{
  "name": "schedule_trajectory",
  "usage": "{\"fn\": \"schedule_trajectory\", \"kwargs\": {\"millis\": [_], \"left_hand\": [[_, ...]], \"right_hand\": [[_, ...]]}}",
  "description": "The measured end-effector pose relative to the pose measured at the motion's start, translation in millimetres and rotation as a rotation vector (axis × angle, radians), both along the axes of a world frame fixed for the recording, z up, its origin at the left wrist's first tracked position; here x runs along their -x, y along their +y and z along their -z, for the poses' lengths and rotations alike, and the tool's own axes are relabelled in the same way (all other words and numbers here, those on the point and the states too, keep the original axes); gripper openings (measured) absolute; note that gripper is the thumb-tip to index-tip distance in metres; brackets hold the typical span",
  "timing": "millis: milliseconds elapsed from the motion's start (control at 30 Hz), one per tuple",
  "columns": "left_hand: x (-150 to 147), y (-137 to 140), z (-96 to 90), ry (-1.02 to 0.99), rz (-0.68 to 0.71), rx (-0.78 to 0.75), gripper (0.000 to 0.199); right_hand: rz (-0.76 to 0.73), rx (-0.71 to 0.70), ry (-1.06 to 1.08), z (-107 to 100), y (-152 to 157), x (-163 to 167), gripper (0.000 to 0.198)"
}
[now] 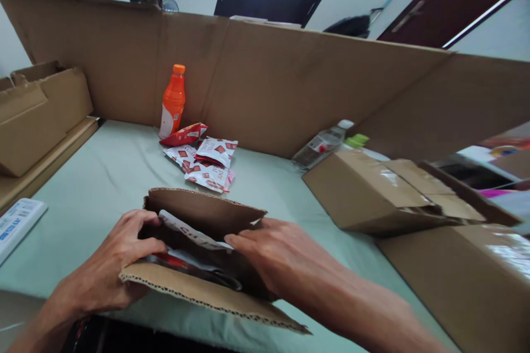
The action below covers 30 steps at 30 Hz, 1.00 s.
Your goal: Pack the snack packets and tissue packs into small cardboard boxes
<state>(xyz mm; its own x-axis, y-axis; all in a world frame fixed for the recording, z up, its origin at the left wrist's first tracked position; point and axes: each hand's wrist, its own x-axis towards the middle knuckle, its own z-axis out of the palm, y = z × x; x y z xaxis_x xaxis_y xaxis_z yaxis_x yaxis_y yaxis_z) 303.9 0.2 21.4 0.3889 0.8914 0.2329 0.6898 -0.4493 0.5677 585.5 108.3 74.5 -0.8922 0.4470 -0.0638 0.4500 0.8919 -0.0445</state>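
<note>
An open cardboard box (215,292) with raised flaps is in front of me at the table's near edge. My left hand (124,256) is closed on its left end, thumb and fingers bent around the side. Inside the box stands a white packet (188,230) with dark print, beside something red and more wrapping partly in shadow. My right hand (269,248) reaches into the box's right side, closed at the packet's right end; some of its fingertips are hidden. Beyond the box lies a loose pile of white-and-red snack packets (209,176) with a red packet (185,135) behind.
An orange drink bottle (173,102) stands by the cardboard screen (269,88) at the back. A clear bottle (321,146) leans behind closed boxes (372,190) on the right. More cardboard (37,116) and a white power strip (19,226) lie left, on green cloth (103,187).
</note>
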Motion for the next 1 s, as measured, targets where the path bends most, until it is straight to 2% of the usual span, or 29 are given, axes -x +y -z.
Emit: {"fn": "schedule_trajectory", "kwargs": {"millis": [133, 233, 300, 367, 467, 533, 567, 600, 667, 700, 767, 833, 900, 1000], "left_hand": [[-3, -2, 8.2, -0.017, -0.038, -0.056, 0.035], [-5, -4, 15.9, -0.031, -0.066, -0.128, 0.041], [-5, -5, 18.3, -0.024, -0.077, -0.154, 0.047], [-4, -6, 18.0, -0.011, -0.07, -0.178, 0.055], [0, -1, 19.0, 0.045, -0.018, -0.197, 0.05], [2, 6, 25.9, 0.1, -0.008, -0.213, 0.034], [2, 9, 31.6, 0.125, -0.019, -0.235, 0.029], [2, 13, 38.3, 0.141, -0.038, -0.269, 0.027], [1, 19, 52.2, 0.15, -0.075, -0.34, 0.024], [0, 20, 58.0, 0.15, -0.086, -0.355, 0.022], [-1, 20, 64.7, 0.15, -0.088, -0.334, 0.019], [-2, 17, 64.6, 0.157, -0.076, -0.277, 0.019], [-3, 14, 60.1, 0.153, -0.066, -0.25, 0.023], [-4, 13, 52.4, 0.132, -0.048, -0.245, 0.027]], "right_hand": [[-0.011, 0.075, -0.137, 6, 4, 27, 0.027], [-0.056, 0.103, -0.225, 10, 4, 43, 0.023], [-0.075, 0.095, -0.209, 7, 3, 44, 0.016], [-0.085, 0.112, -0.031, -2, 3, 35, 0.013], [-0.001, 0.139, 0.477, -19, 21, 16, 0.021], [0.199, 0.102, 0.759, -22, 50, 8, 0.022], [0.352, 0.09, 0.841, -18, 70, 7, 0.019], [0.511, 0.086, 0.883, -11, 93, 8, 0.017], [0.852, 0.197, 0.87, 11, 141, 14, 0.013], [0.922, 0.239, 0.845, 25, 165, 17, 0.013], [1.024, 0.303, 0.816, 54, 206, 24, 0.016], [1.078, 0.366, 0.804, 79, 237, 31, 0.027], [1.12, 0.435, 0.805, 98, 259, 37, 0.036], [1.165, 0.54, 0.808, 119, 277, 47, 0.039]]}}
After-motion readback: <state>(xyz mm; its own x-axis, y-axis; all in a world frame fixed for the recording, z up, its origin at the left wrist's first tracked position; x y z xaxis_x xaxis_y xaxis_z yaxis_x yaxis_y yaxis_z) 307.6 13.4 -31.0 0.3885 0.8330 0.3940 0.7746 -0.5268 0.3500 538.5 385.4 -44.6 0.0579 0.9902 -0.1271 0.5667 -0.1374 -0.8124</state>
